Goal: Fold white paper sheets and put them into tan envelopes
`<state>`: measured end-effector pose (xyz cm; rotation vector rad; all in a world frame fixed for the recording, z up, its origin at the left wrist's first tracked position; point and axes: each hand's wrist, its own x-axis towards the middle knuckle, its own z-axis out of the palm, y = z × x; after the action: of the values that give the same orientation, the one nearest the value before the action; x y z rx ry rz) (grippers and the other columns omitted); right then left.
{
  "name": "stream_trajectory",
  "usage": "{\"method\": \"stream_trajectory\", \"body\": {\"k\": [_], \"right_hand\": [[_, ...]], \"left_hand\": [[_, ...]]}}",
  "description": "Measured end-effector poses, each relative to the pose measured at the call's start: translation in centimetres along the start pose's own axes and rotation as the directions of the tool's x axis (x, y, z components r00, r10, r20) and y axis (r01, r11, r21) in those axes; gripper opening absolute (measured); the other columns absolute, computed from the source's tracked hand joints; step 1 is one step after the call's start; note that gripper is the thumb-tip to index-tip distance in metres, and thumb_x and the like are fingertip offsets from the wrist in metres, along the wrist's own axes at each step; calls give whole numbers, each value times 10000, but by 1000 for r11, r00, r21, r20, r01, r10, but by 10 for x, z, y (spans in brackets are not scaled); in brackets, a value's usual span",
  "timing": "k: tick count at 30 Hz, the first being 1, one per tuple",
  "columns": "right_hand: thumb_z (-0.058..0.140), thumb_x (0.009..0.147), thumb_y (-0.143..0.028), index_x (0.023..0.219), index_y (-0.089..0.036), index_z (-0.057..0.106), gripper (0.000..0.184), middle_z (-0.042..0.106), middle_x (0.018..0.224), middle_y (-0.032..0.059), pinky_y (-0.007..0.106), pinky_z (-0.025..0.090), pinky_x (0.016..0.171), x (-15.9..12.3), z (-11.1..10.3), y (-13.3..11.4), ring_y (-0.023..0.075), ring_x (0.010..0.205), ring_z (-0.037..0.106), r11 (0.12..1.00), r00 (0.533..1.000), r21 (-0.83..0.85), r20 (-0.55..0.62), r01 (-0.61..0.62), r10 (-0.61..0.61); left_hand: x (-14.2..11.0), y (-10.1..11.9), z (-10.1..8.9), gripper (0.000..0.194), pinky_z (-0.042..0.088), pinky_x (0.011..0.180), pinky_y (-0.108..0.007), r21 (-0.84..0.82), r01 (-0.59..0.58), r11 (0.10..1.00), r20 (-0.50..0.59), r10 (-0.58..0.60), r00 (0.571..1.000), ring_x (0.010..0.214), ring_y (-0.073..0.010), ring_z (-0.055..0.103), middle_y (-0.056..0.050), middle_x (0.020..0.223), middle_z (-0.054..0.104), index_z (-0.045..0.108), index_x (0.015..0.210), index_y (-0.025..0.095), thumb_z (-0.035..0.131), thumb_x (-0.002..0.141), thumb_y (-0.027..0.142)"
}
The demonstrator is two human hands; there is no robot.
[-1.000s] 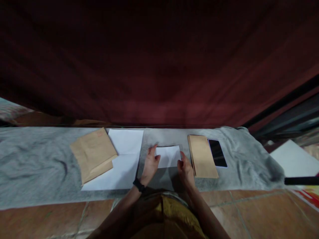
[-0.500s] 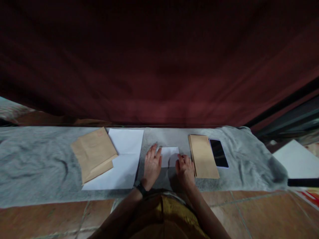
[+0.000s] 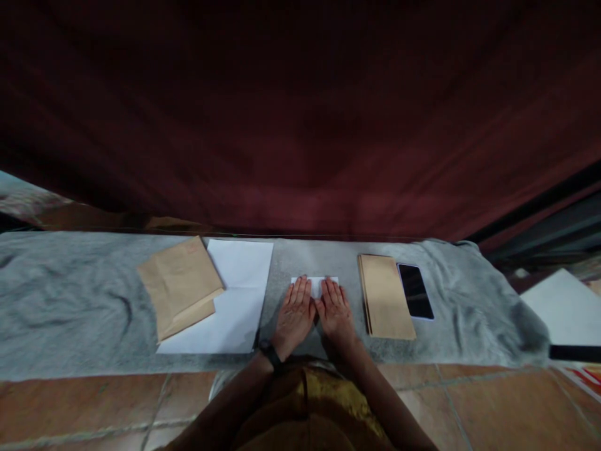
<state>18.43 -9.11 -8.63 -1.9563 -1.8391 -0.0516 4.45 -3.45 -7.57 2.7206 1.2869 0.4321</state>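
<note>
A small white sheet of paper (image 3: 316,287), apparently folded, lies on the grey cloth in front of me, mostly covered by my hands. My left hand (image 3: 295,313) rests flat on its left part, fingers stretched away from me; a dark watch (image 3: 270,355) is on that wrist. Flat on the right part is my right hand (image 3: 336,313), its thumb close to the left one. Right of it lies a stack of brown envelopes (image 3: 389,297). Larger white sheets (image 3: 239,313) are to the left, partly under more brown envelopes (image 3: 183,282).
A phone (image 3: 416,291) with a dark screen lies beside the right envelopes. The grey cloth (image 3: 70,300) is wrinkled at both ends. A dark red curtain (image 3: 300,138) hangs behind it. Tiled floor (image 3: 493,401) shows along the near side, and a white panel (image 3: 568,307) stands far right.
Both hands have moved inward over the small paper. They now lie flat side by side on it, where before they were at its left and right edges.
</note>
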Motion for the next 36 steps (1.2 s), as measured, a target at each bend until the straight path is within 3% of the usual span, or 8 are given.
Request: {"method": "stream_trajectory", "body": {"k": [7,14,18,24,30,36], "right_hand": [[352,1079,-345,1558,-30,343,573,398,1580,254,551,321,1180,-8,-4,5,325,1485,361,996,997,-58,-46,-64,62],[355,1073,-371,1565,-33,331,598,394,1579,264,567,310,1180,-11,-2,6,346,1478,371,994,993,-43,-55,-105,102],[350,1071,-341,1566,-38,325,581,390,1586,254,588,310,1181,-6,0,0,350,1498,330,997,995,-28,-66,-78,76],[346,1066,-303,1556,-78,359,540,406,1591,212,551,338,1176,0,7,-10,315,1488,357,997,997,-5,-9,71,-71],[341,1075,-358,1557,-46,338,574,393,1583,258,573,365,1144,-6,12,-5,336,1476,369,1000,998,-20,-67,21,-23],[344,1076,-401,1579,-37,284,624,363,1597,266,559,354,1155,-10,12,-3,344,1486,352,999,996,-44,-90,-6,2]], "left_hand": [[-5,-10,-3,603,254,1252,-495,-16,120,993,0,-120,993,1522,-289,310,-205,1615,359,373,1546,46,396,1018,336],[-11,-15,-8,619,281,1237,-512,9,127,992,-15,-127,992,1522,-309,307,-219,1606,364,384,1537,30,394,1025,376],[-11,-15,-9,607,283,1233,-517,32,112,993,-12,-111,994,1523,-314,304,-218,1610,361,402,1529,36,399,1023,371],[-11,-16,-13,563,284,1232,-509,91,82,993,12,-83,996,1520,-300,315,-189,1615,368,415,1533,90,401,1003,279],[-15,-19,-14,566,273,1249,-461,136,110,985,7,-112,994,1519,-257,324,-155,1601,405,414,1527,63,359,1024,315],[-19,-17,-14,574,264,1248,-513,151,165,975,-26,-163,986,1518,-280,324,-160,1615,377,376,1550,75,373,1017,288]]}}
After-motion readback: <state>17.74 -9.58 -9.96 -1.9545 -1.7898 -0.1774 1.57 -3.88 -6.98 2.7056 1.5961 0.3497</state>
